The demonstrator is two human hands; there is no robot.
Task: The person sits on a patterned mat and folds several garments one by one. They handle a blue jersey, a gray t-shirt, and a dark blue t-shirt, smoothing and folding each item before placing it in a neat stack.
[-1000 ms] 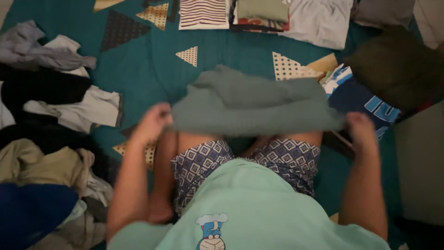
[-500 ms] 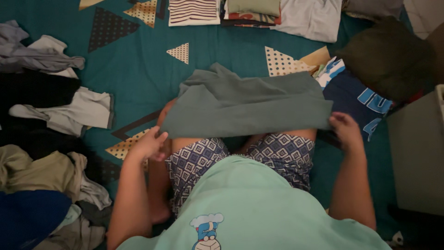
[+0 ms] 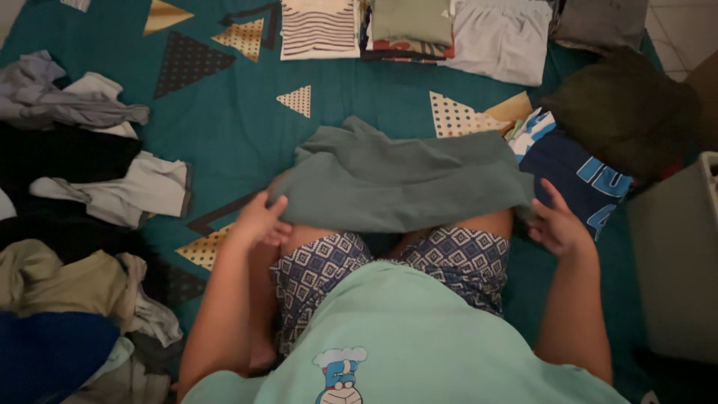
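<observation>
A grey-green garment (image 3: 396, 179) lies folded across my knees, over the patterned shorts (image 3: 321, 262). My left hand (image 3: 260, 221) rests at the garment's left edge, fingers curled against the cloth. My right hand (image 3: 557, 224) is at its right edge, fingers spread and touching the corner. Neither hand lifts the garment. I sit on a teal sheet (image 3: 224, 127) with triangle patterns and wear a mint-green shirt (image 3: 404, 337).
Loose clothes are heaped at the left (image 3: 75, 194). Folded stacks line the far edge: a striped top (image 3: 320, 28), an olive one (image 3: 411, 22), a grey one (image 3: 497, 37). A navy printed shirt (image 3: 576, 176) and a dark cushion (image 3: 624, 112) lie right; a grey bin (image 3: 677, 262) stands beyond.
The garment was held up and stretched between both hands; now it lies lowered on my knees, and both hands have loosened at its edges.
</observation>
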